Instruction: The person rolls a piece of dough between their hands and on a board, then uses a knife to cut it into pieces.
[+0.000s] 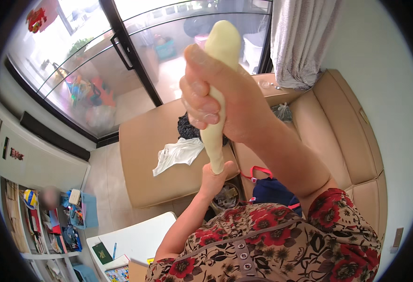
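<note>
A long pale yellow, smooth, dough-like piece point(224, 42) stretches down the middle of the view, thick and rounded at the top and thinner below. My right hand point(217, 95) is raised and wrapped around its upper part, the thick end sticking out above my fingers. Lower down, my left hand point(215, 176) grips its narrow bottom end. Behind it, a white garment point(178, 153) and a dark speckled cloth point(187, 127) lie on a tan sofa section point(146, 141).
A navy bag with red straps point(270, 190) and a filled bin point(227, 195) are close before me. At lower left stands a white table point(139, 232) with a dark green booklet point(102, 253) and a blue pen point(114, 251). Beyond the sofa is a sliding glass door point(143, 60).
</note>
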Available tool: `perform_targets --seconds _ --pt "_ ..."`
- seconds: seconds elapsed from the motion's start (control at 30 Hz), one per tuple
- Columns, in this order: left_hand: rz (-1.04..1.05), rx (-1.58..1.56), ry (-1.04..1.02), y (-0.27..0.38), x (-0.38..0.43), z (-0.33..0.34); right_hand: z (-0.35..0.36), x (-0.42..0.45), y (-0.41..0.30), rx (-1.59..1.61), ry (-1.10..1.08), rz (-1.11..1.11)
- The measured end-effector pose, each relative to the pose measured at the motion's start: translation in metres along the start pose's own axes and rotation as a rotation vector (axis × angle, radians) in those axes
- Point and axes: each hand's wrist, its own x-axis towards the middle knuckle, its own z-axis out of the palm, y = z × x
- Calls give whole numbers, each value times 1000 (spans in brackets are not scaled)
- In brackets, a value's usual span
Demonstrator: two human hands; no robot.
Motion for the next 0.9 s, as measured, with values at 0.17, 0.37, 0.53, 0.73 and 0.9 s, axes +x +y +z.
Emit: perform_targets --seconds 0.17,0.37,0.53,0.73,0.9 --pt "245 -157 40 36 16 8 1 9 8 29 32 48" --pt "125 -105 112 32 27 -7 14 21 20 13 56 31" --pt "103 -92 -1 40 30 -8 -1 23 22 -17 101 42" --pt "499 -35 115 104 37 -13 6 23 27 -35 77 39" --pt "314 -144 85 80 38 -20 6 23 34 -99 105 82"
